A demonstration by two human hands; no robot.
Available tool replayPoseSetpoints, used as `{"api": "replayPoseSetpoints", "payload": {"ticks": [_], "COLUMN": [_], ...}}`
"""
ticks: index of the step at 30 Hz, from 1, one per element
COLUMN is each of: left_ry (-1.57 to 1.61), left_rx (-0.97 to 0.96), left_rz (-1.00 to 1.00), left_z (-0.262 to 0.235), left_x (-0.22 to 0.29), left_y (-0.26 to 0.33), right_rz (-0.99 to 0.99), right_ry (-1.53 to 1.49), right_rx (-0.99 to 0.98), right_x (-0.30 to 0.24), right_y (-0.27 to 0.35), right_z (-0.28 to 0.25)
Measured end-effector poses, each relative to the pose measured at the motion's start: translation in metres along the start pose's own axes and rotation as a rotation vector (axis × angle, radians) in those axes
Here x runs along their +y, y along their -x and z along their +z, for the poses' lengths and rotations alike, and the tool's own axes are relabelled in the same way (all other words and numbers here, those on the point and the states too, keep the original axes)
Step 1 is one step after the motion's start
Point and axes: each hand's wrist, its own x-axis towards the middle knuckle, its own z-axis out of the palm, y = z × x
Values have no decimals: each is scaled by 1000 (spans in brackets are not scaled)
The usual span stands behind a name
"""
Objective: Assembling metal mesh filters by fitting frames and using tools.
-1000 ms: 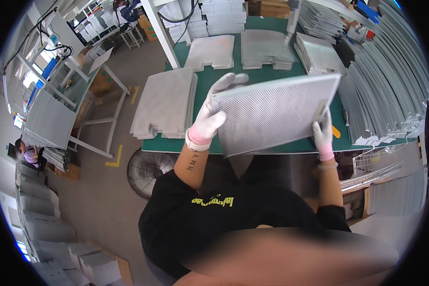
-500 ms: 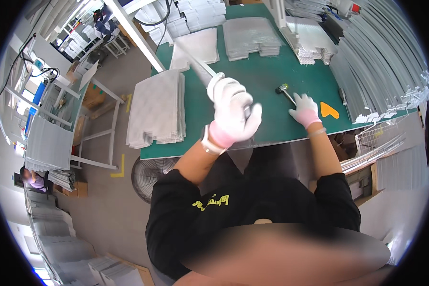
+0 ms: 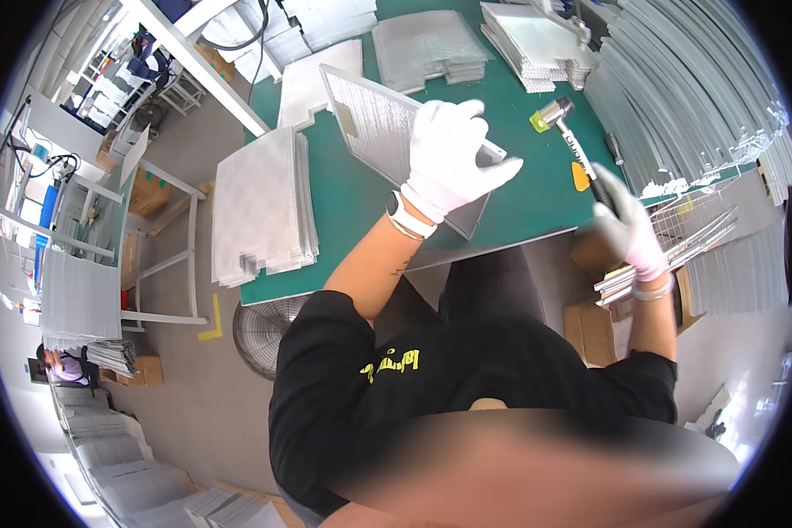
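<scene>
In a white glove, my left hand point(image 3: 453, 158) grips the upper edge of a grey framed mesh panel point(image 3: 370, 123), which stands tilted over the green table. The thumb sticks out to the right, and the hand hides part of the panel. My right hand point(image 3: 627, 224), also gloved and slightly blurred, is closed round the dark handle of a small mallet point(image 3: 574, 148). The mallet is raised at the right, its head with a yellow-green face pointing up and left. Behind its handle lies an orange flat plastic piece point(image 3: 580, 177), partly covered.
Mesh sheets are stacked at the table's left point(image 3: 260, 198), with another stack at the back point(image 3: 427, 53). Many upright grey strips point(image 3: 686, 97) line the right side, near a screwdriver point(image 3: 614, 148). A floor fan point(image 3: 268, 339) stands below the table's left edge. Two people sit farther off left.
My right hand has picked the mallet up off the table and moved right. My left hand has turned the panel so that its broad mesh face shows. The view has shifted.
</scene>
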Motion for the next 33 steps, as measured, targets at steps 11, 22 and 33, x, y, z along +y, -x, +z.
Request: {"api": "replayPoseSetpoints", "payload": {"ticks": [11, 22, 33], "left_ry": [-81, -44, -44], "left_rx": [126, 251, 284], "left_rz": [-12, -125, -72], "left_z": [2, 19, 27], "left_x": [2, 7, 1], "left_y": [19, 23, 22], "right_rz": [-322, -368, -339], "right_ry": [193, 193, 548], "right_rx": [-67, 86, -55], "right_x": [-83, -94, -107], "right_y": [-28, -7, -7], "right_z": [-70, -48, -36]}}
